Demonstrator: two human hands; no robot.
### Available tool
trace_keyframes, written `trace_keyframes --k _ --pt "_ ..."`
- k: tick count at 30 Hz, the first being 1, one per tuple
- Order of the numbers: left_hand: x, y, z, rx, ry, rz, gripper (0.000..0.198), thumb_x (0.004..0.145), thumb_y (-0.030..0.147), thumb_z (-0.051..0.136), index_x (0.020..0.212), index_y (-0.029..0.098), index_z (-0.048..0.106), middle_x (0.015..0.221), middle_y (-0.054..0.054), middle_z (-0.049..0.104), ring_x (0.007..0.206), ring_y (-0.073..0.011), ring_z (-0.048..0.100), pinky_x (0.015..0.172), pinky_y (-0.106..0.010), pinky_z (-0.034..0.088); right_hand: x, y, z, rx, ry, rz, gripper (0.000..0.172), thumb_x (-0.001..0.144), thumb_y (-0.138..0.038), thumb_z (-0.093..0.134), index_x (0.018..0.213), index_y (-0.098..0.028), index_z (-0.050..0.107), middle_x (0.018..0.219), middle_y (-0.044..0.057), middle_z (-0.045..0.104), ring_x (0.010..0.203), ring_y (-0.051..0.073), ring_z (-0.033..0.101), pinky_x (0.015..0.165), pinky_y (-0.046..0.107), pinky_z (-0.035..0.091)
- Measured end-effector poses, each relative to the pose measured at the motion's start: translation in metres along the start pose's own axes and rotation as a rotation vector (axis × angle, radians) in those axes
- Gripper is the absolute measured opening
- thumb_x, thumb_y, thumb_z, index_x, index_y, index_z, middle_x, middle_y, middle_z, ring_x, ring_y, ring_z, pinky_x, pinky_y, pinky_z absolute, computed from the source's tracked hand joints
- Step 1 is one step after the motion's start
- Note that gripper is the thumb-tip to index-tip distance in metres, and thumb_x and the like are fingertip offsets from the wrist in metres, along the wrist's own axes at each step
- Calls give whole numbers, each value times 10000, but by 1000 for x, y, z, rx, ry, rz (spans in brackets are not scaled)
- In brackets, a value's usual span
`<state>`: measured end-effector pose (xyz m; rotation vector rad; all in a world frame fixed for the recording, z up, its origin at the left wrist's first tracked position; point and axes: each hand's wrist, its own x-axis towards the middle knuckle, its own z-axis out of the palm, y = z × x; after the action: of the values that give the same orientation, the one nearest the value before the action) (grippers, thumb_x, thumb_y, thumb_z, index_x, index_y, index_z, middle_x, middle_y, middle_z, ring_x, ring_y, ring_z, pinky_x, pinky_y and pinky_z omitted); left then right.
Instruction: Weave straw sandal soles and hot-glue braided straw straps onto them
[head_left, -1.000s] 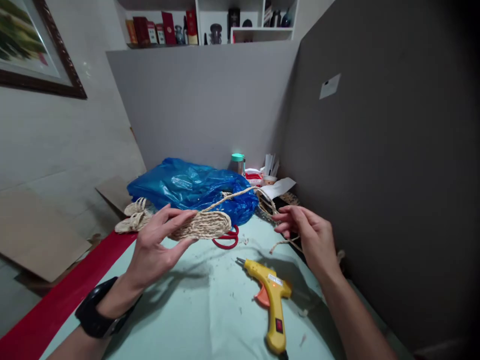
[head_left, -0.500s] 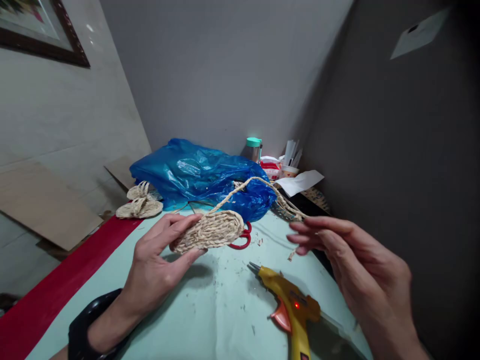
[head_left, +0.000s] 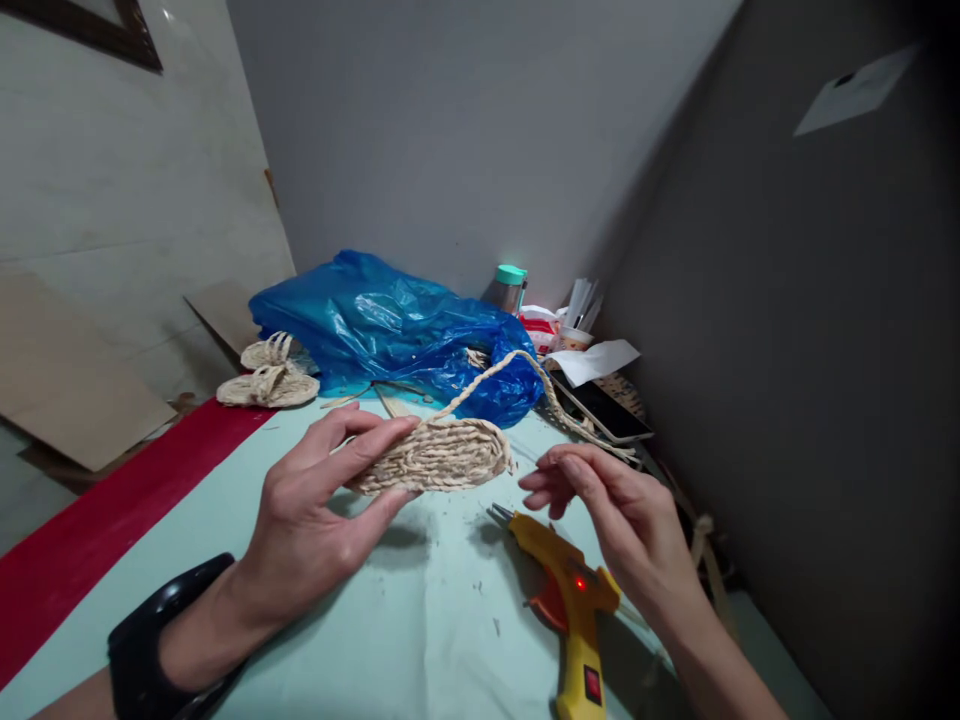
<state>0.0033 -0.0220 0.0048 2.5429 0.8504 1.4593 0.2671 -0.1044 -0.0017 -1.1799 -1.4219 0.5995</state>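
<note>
My left hand (head_left: 319,510) grips an oval woven straw sole (head_left: 442,455) between thumb and fingers, held just above the pale green table (head_left: 420,620). A braided straw rope (head_left: 517,375) runs from the sole's far edge back to the right. My right hand (head_left: 611,510) hovers right of the sole with fingers loosely curled and nothing visible in them, directly above the nozzle of a yellow hot glue gun (head_left: 574,610) that lies on the table with a red light lit. A black watch (head_left: 146,650) sits on my left wrist.
A blue plastic bag (head_left: 390,330) lies behind the sole. Finished straw sandals (head_left: 266,375) rest at the far left by a red strip (head_left: 97,510). A green-capped bottle (head_left: 506,287), cup, papers and a phone (head_left: 607,415) crowd the back corner. Grey partitions wall the back and right.
My right hand drew in leftward toward the sole and over the glue gun. The left hand shifted the sole slightly right, covering the red scissors seen earlier. The camera tilted down.
</note>
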Motion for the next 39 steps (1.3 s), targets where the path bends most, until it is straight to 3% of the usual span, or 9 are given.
trace_keyframes --k 3,7,10,14,18,24,28,32,39 --pt "0 3 -1 0 -9 53 376 922 188 670 1287 264 623 1148 -53 648 1082 -234 659 1122 -497 478 0 1 1 -26 -8 -60 196 1087 -311 498 1105 -264 687 1068 25 780 844 126 760 724 188 598" --pt "1 8 -2 -22 -31 117 448 918 178 679 1341 292 583 1187 -49 670 1127 -236 660 1138 -483 477 -1 -5 1 -39 -32 -123 190 1084 -266 482 1154 -272 659 1085 15 752 837 105 741 774 186 603" --pt "-1 10 -2 -49 -41 137 516 908 152 682 1382 314 560 1185 -47 685 1086 -235 667 1126 -517 490 -4 -13 2 -75 -17 -104 134 1056 -272 542 1031 -247 672 870 -13 759 721 109 732 689 177 586" --pt "-4 12 -1 -46 -44 145 579 891 116 679 1409 344 557 1168 -47 697 1077 -254 677 1115 -576 499 -7 -19 4 -271 42 -90 376 1026 -313 595 666 -206 588 482 -65 586 401 71 519 444 173 409" --pt "-3 14 0 -27 -45 169 609 876 102 679 1417 355 559 1143 -38 699 1071 -254 686 1132 -582 489 -5 -18 3 -378 35 -155 516 1020 -330 586 535 -196 472 416 -80 383 358 53 354 387 219 264" --pt "-4 15 2 -42 -77 192 628 869 84 669 1431 339 554 1156 -35 697 1070 -229 689 1159 -544 480 -6 -20 -2 -421 167 -191 32 955 -236 641 941 -226 615 732 -35 597 598 121 552 574 255 451" --pt "-7 15 4 -35 -103 205 632 858 78 662 1421 349 566 1121 -44 715 1051 -243 713 1140 -575 492 -10 -25 -3 -486 304 -506 217 880 -35 662 991 -221 668 840 8 656 751 172 574 712 341 454" --pt "-11 14 5 10 -174 230 635 872 117 653 1432 393 541 1120 -53 741 1073 -272 719 1121 -627 495 -13 -31 -1 -600 153 -591 351 871 31 599 1114 -206 689 1015 56 739 919 233 629 826 406 479" --pt "-17 8 9 11 -266 266 661 846 153 657 1447 402 541 1192 -55 732 1210 -292 674 1171 -609 453 -11 -39 8 -585 -181 -462 224 960 -139 628 1176 -153 687 1115 50 747 1024 220 611 1013 452 403"
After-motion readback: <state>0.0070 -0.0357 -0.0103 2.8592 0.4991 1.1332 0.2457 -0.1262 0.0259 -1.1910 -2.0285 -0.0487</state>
